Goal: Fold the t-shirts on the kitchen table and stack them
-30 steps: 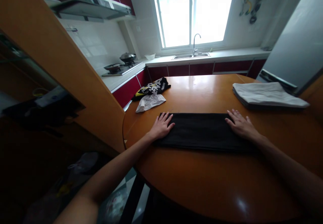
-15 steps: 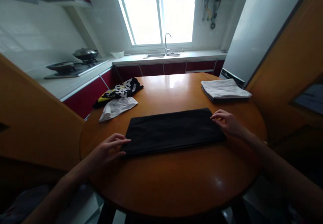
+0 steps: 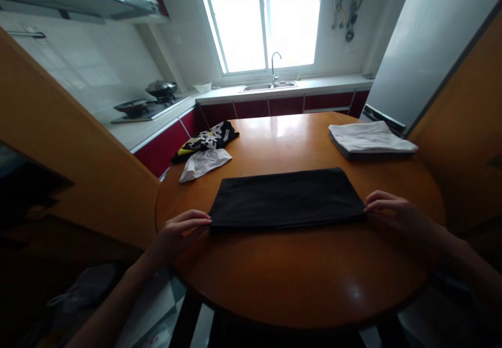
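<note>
A black folded garment (image 3: pixel 286 199) lies flat in a long strip on the wooden table (image 3: pixel 298 280); its exact kind does not show. At its near left corner, my left hand (image 3: pixel 182 233) pinches the edge between thumb and fingers. My right hand (image 3: pixel 392 212) has its fingertips closed on the near right corner. The cloth rests on the tabletop between both hands.
A white folded cloth (image 3: pixel 372 137) tops a dark one at the table's right. Far left lie a crumpled black printed garment (image 3: pixel 214 137) and a white cloth (image 3: pixel 206 164). Beyond are a sink (image 3: pixel 270 86), a stove (image 3: pixel 152 110) and a fridge (image 3: pixel 400 55).
My right hand has moved from the garment's right side down to its near right corner. My left fingers have closed on the near left corner. The view has shifted left.
</note>
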The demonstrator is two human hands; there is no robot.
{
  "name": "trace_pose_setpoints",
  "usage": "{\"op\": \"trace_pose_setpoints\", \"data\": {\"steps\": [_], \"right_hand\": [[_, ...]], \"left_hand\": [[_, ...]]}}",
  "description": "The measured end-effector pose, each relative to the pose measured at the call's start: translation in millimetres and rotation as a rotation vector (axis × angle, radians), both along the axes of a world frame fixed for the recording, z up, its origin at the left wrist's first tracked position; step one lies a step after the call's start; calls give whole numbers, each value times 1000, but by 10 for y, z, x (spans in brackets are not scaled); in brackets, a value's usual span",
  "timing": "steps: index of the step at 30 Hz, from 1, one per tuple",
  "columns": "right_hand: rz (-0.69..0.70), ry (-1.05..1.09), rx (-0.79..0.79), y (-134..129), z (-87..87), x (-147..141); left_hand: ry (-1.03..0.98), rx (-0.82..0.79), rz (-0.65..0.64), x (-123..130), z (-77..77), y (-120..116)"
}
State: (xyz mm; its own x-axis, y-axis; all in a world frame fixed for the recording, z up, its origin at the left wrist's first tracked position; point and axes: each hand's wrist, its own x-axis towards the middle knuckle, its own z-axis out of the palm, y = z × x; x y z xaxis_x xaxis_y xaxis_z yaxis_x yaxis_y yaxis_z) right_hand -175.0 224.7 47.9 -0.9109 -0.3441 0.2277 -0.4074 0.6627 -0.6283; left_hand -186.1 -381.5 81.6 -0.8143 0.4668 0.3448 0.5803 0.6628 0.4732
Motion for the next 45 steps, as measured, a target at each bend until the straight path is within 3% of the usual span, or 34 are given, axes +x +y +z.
{"op": "trace_pose_setpoints", "data": {"steps": [5, 9, 12, 14, 17, 19, 22, 26, 31, 35, 40, 45], "right_hand": [[9, 2, 47, 56, -61, 47], [52, 115, 120, 48, -32, 21], [-37, 290, 94, -164, 93, -131], [-72, 348, 109, -423, 152, -269], [-52, 336, 204, -845, 89, -425], [-32, 283, 308, -1036, -53, -464], [-26, 179, 444, -1126, -274, -454], [-34, 81, 506, -1110, -278, -468], [-57, 121, 483, -1340, -26, -731], [-36, 94, 498, -1550, -106, -963], [-50, 9, 494, -1557, -284, -1083], [-114, -61, 530, -1310, -239, -1218]], "left_hand": [[-105, -79, -81, 38, -102, -87], [-24, -101, -72, 7, 5, -65], [89, -54, 46, -123, 156, 198], [122, -70, 75, -258, 171, 465], [84, -232, 38, -476, 6, 795], [20, -367, 35, -595, -166, 864], [-77, -502, 47, -695, -344, 781], [-81, -556, 36, -727, -285, 755], [8, -517, -73, -818, -160, 1287], [1, -538, -98, -940, -298, 1678], [-54, -554, -69, -994, -421, 1727], [-58, -552, -73, -1004, -407, 1689]]}}
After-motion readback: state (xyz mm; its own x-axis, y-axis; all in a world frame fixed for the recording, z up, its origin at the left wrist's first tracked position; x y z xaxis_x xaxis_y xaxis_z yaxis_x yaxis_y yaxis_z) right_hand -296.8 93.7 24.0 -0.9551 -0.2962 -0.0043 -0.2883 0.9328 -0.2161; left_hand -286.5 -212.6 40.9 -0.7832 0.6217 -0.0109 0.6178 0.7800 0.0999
